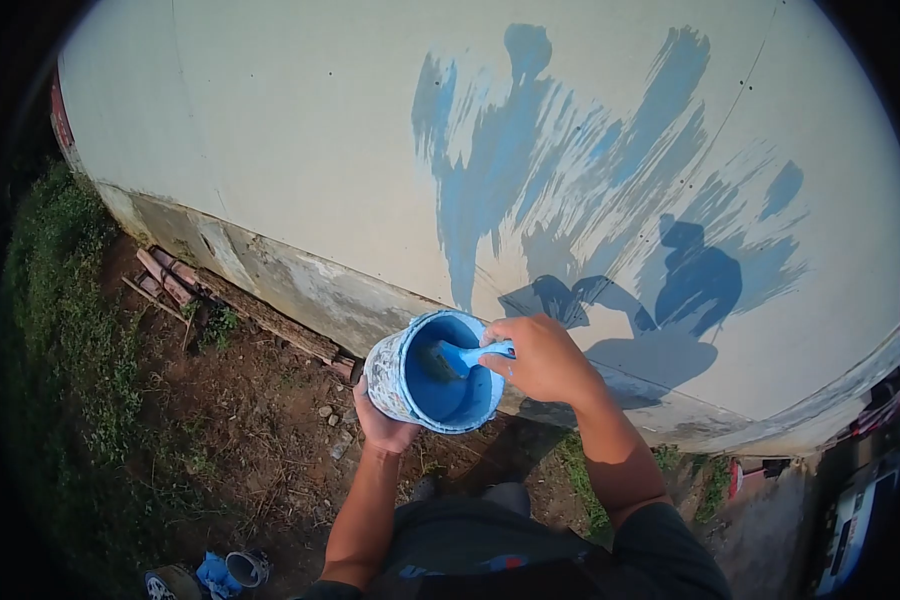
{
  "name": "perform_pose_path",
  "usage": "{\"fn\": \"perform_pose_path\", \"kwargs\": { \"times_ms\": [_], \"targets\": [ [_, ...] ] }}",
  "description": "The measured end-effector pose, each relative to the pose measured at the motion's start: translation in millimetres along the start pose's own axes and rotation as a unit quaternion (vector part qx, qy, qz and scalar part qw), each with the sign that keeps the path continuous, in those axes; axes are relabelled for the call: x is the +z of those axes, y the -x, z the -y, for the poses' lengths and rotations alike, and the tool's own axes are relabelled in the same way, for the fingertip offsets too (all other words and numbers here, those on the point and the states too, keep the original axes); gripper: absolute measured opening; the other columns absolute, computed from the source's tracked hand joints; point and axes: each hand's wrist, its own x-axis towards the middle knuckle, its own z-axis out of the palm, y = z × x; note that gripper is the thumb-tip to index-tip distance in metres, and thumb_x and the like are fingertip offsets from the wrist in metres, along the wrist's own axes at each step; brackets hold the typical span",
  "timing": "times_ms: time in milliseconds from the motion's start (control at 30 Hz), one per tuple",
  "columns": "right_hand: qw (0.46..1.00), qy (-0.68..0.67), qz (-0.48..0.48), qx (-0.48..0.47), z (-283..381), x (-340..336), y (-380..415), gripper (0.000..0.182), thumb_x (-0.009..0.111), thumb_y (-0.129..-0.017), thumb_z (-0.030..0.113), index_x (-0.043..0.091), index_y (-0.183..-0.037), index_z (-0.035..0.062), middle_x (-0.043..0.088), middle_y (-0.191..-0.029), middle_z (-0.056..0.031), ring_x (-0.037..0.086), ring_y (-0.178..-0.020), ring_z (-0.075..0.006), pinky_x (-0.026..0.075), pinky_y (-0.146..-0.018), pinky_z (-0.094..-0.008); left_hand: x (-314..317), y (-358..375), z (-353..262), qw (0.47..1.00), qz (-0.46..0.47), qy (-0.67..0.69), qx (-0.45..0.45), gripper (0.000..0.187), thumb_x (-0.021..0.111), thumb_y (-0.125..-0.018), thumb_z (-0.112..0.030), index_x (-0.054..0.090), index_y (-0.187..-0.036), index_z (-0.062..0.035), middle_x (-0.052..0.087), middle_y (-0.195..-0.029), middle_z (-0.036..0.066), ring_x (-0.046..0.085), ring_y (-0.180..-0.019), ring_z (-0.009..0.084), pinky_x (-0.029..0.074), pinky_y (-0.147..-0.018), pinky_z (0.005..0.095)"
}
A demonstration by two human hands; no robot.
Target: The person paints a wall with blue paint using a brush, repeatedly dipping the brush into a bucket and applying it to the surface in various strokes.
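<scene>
My left hand (382,424) cups a paint bucket (395,375) from below; its inside is coated in blue paint. My right hand (540,358) is closed on the blue handle of a paintbrush (470,354), whose head dips into the bucket. Ahead stands a pale wall (270,130) with uneven blue paint strokes (530,170) fanning across its middle and right. My shadow falls on the wall beneath the strokes.
Bare dirt (260,440) and grass (60,330) lie at the wall's foot, with bricks and wood scraps (170,280) along its base. A small can and a blue item (232,570) sit on the ground at lower left. Objects crowd the right edge.
</scene>
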Motion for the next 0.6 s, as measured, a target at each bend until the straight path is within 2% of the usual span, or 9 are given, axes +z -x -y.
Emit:
{"fn": "perform_pose_path", "kwargs": {
  "times_ms": [133,233,300,333,400,433,500,533,600],
  "targets": [
    [1.000,0.012,0.018,-0.013,-2,4,-6,0.027,0.083,-0.095,0.022,0.080,-0.112,0.0018,0.075,-0.085,-0.0240,0.073,-0.086,-0.0447,0.054,-0.080,-0.0510,-1,3,-6,1.000,0.014,0.005,-0.002,0.077,0.043,-0.108,-0.062,0.054,-0.161,-0.0078,0.058,-0.163,0.015,0.058,-0.145,0.0362,0.046,-0.124,0.0549],
    [0.999,-0.011,0.003,-0.043,-11,5,-9,0.023,0.084,-0.095,0.016,0.079,-0.111,-0.0001,0.076,-0.089,-0.0185,0.073,-0.078,-0.0336,0.055,-0.075,-0.0459,-5,6,-13,1.000,0.014,0.007,0.003,0.077,0.043,-0.108,-0.062,0.054,-0.161,-0.0082,0.058,-0.163,0.015,0.057,-0.146,0.0365,0.046,-0.124,0.0554],
    [0.992,-0.119,0.034,-0.038,-25,4,-11,0.021,0.081,-0.099,0.015,0.079,-0.112,-0.0012,0.073,-0.082,-0.0117,0.064,-0.069,-0.0212,0.050,-0.067,-0.0374,-8,12,-19,1.000,0.024,0.012,0.010,0.077,0.043,-0.108,-0.062,0.054,-0.162,-0.0088,0.058,-0.163,0.015,0.057,-0.146,0.0366,0.046,-0.124,0.0559],
    [0.992,-0.118,0.036,-0.042,-34,5,-10,0.021,0.081,-0.099,0.015,0.079,-0.112,-0.0012,0.073,-0.082,-0.0117,0.064,-0.069,-0.0212,0.050,-0.067,-0.0374,-8,14,-21,1.000,0.022,0.019,0.010,0.078,0.044,-0.107,-0.064,0.054,-0.162,-0.0095,0.058,-0.164,0.014,0.057,-0.147,0.0369,0.046,-0.123,0.0568],
    [0.928,-0.347,0.083,0.105,-53,11,-4,0.019,0.078,-0.103,0.013,0.077,-0.115,-0.0019,0.066,-0.079,-0.0036,0.050,-0.066,-0.0104,0.039,-0.060,-0.0289,-11,19,-25,0.999,0.021,0.029,0.015,0.078,0.045,-0.107,-0.065,0.053,-0.162,-0.0103,0.057,-0.164,0.014,0.057,-0.147,0.0372,0.046,-0.123,0.0577],
    [0.930,-0.344,0.086,0.101,-64,17,-1,0.019,0.078,-0.103,0.013,0.077,-0.115,-0.0019,0.066,-0.079,-0.0036,0.050,-0.066,-0.0104,0.039,-0.060,-0.0289,-13,22,-28,1.000,0.013,0.023,0.017,0.079,0.045,-0.106,-0.066,0.053,-0.163,-0.0118,0.057,-0.164,0.014,0.056,-0.147,0.0377,0.046,-0.123,0.0592],
    [0.784,-0.599,0.079,0.141,-85,38,6,0.019,0.077,-0.106,0.018,0.076,-0.110,-0.0010,0.059,-0.077,0.0010,0.042,-0.061,-0.0065,0.028,-0.055,-0.0280,-14,27,-31,1.000,0.006,0.017,0.020,0.079,0.045,-0.105,-0.067,0.054,-0.163,-0.0133,0.057,-0.164,0.014,0.056,-0.147,0.0383,0.046,-0.123,0.0607],
    [0.785,-0.598,0.080,0.140,-93,52,9,0.019,0.077,-0.106,0.018,0.076,-0.110,-0.0010,0.059,-0.077,0.0010,0.042,-0.061,-0.0065,0.028,-0.055,-0.0280,-12,29,-33,1.000,0.001,0.026,0.016,0.082,0.046,-0.104,-0.068,0.052,-0.163,-0.0118,0.057,-0.164,0.015,0.057,-0.146,0.0394,0.047,-0.120,0.0628],
    [0.693,-0.704,0.108,0.108,-108,79,14,0.019,0.074,-0.109,0.019,0.072,-0.109,0.0000,0.055,-0.077,0.0016,0.039,-0.062,-0.0059,0.028,-0.055,-0.0273,-10,35,-36,0.999,-0.003,0.032,0.012,0.085,0.046,-0.103,-0.069,0.051,-0.164,-0.0104,0.057,-0.164,0.016,0.058,-0.146,0.0406,0.049,-0.118,0.0650]
  ]
}}
